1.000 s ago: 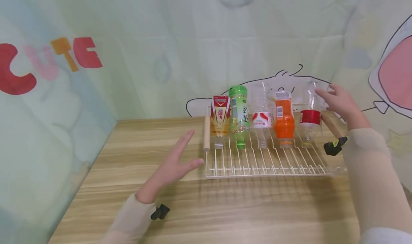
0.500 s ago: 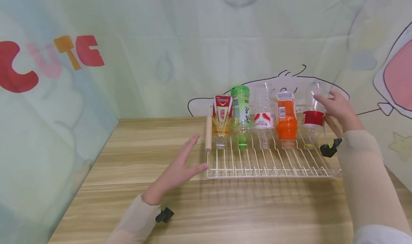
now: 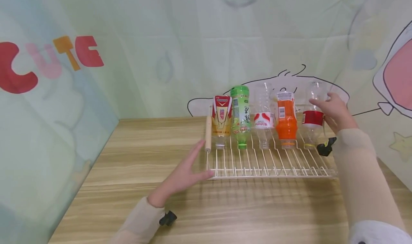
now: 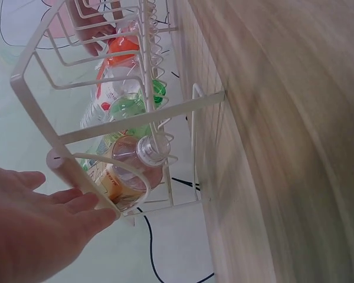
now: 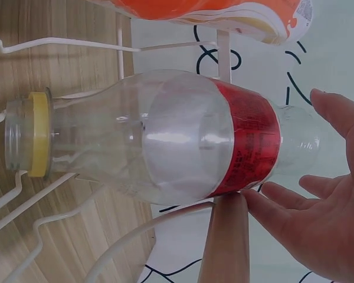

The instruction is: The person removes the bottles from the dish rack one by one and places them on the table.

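A white wire rack [image 3: 254, 177] with wooden side handles holds a row of several bottles, necks down. My right hand [image 3: 336, 111] is at the rightmost one, a clear plastic bottle [image 3: 313, 118] with a red label. In the right wrist view, the spread thumb and fingers [image 5: 271, 209] reach around the bottle's base end, a fingertip right at the right wooden handle [image 5: 227, 247]. My left hand [image 3: 181, 176] is beside the rack's front left corner, fingers extended. In the left wrist view, its fingertips overlap the left wooden handle [image 4: 71, 171].
Leftwards from the red-labelled bottle stand an orange-labelled bottle [image 3: 286, 118], a clear one with a red-and-white label [image 3: 264, 120], a green bottle [image 3: 240, 115] and a gold-and-red one [image 3: 222, 118]. A printed curtain [image 3: 145, 58] hangs behind the wooden table [image 3: 128, 147].
My right hand has moved left and down, closer to the red-labelled bottle. My left hand has shifted right, up to the rack's left side. The bottles and rack have stayed in place.
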A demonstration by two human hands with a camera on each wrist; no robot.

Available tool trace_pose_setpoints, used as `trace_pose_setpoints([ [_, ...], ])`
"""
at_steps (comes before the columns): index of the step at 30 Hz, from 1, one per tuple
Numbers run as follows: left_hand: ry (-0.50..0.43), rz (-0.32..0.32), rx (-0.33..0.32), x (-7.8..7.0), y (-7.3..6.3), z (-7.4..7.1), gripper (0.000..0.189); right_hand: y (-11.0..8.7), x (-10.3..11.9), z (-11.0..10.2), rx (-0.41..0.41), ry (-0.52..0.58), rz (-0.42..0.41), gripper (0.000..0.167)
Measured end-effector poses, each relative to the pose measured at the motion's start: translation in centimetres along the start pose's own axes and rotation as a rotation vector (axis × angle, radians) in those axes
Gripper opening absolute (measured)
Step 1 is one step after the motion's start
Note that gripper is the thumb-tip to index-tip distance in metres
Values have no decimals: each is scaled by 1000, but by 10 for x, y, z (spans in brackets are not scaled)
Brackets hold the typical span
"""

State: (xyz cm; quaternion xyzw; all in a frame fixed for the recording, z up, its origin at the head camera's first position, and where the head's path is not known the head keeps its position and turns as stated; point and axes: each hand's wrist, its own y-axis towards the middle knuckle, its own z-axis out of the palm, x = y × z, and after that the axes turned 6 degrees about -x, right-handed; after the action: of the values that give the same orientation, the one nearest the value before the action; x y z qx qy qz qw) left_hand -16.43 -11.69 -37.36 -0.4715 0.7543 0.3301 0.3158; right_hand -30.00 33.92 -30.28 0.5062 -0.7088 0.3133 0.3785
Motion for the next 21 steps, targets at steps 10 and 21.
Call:
trace_pose_setpoints([
  [10, 12, 3, 14, 6, 0, 7, 99, 9, -7, 0, -11, -123, 5, 108],
  [21, 19, -6, 2, 8, -1, 9, 101, 19, -17, 0, 14, -192, 21, 113],
])
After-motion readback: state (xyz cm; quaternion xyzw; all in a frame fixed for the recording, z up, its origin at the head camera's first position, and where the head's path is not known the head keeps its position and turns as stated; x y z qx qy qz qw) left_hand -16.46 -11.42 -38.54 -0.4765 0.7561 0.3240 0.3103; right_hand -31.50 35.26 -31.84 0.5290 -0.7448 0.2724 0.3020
